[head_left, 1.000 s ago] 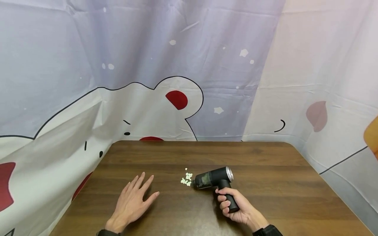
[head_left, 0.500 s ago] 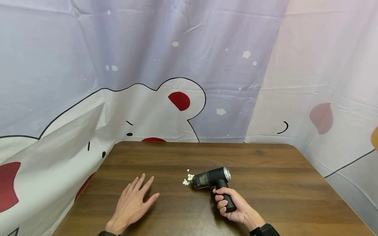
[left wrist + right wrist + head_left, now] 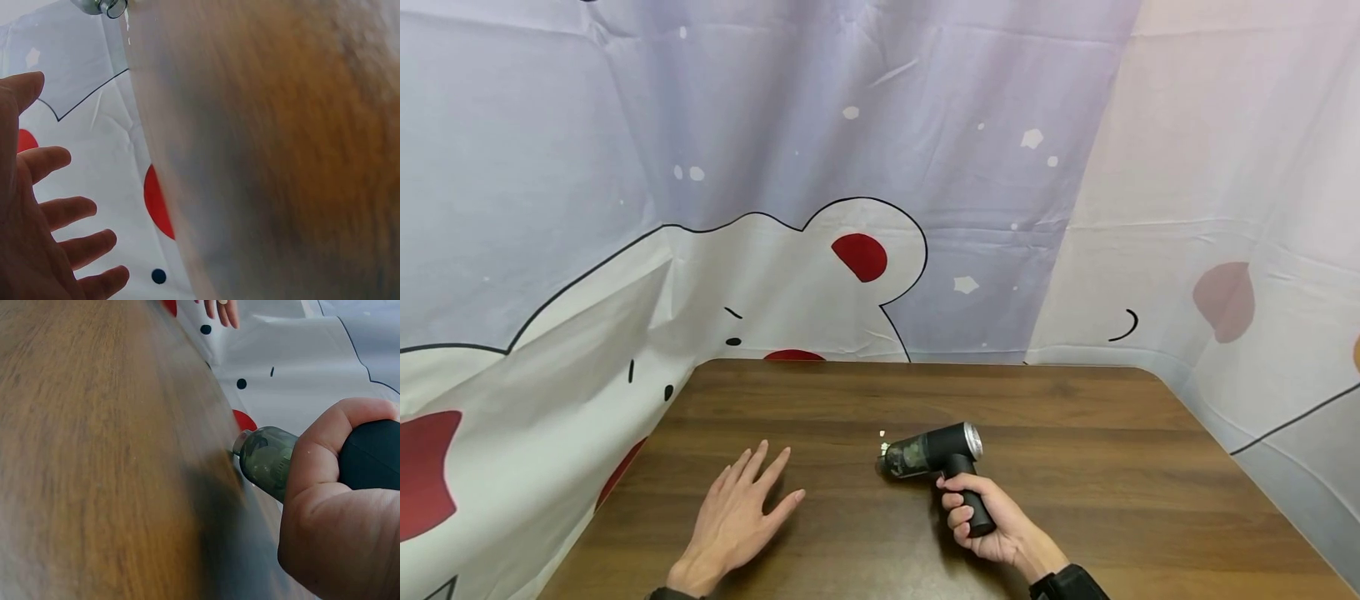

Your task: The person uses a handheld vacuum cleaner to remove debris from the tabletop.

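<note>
My right hand [image 3: 988, 515] grips the black handle of a handheld vacuum cleaner [image 3: 951, 444]. Its clear nozzle points left, close over the wooden table. Pale scraps [image 3: 883, 447] lie at the nozzle's tip, part of them hidden behind it, and one lies slightly beyond. In the right wrist view, the fingers wrap round the handle and light bits show inside the see-through dust cup [image 3: 269, 459]. To the left, my left hand [image 3: 733, 517] is spread palm down with straight fingers, holding nothing. The left wrist view shows its fingers apart and the nozzle tip at the top.
The brown wooden table [image 3: 1075, 467] has rounded far corners. Behind it and along both sides hangs a printed curtain [image 3: 775, 283] with white bear figures, red patches and small stars.
The vacuum cleaner has moved slightly left in my right hand, over the scraps. Fewer scraps show on the table than before, and more pale bits show in the cup. The left hand stays put.
</note>
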A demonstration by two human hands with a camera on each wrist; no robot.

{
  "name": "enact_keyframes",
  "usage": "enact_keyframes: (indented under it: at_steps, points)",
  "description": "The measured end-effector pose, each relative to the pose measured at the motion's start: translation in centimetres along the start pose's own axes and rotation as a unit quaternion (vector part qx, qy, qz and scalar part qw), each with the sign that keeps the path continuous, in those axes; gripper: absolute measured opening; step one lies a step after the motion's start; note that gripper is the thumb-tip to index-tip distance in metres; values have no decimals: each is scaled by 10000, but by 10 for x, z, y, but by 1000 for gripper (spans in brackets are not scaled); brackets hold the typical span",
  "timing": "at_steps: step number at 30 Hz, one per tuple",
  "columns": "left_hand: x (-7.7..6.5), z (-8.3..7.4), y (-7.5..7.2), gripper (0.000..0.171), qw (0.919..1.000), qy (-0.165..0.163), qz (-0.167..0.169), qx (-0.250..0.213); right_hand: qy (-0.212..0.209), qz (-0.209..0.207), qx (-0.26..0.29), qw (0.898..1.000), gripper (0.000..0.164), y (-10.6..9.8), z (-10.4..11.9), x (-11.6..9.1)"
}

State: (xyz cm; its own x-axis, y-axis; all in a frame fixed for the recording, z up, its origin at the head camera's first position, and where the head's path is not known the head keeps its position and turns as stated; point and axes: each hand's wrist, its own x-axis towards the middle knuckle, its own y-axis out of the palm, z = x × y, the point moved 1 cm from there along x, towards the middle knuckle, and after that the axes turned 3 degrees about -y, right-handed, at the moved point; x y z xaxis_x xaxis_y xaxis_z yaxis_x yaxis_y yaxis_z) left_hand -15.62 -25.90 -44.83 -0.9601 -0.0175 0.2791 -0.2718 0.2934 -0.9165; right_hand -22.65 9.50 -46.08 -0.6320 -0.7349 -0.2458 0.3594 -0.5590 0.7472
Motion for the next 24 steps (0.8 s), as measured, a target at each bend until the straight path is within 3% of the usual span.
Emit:
enact_keyframes:
  at_steps: [14, 24]
  points:
    - [4, 0, 0, 69, 10000, 43, 54, -35, -83, 135, 44, 9999, 11, -8, 6, -14]
    - [4, -1, 3, 69, 9999, 27, 121, -22, -187, -12, 132, 9997, 10, -12, 11, -15]
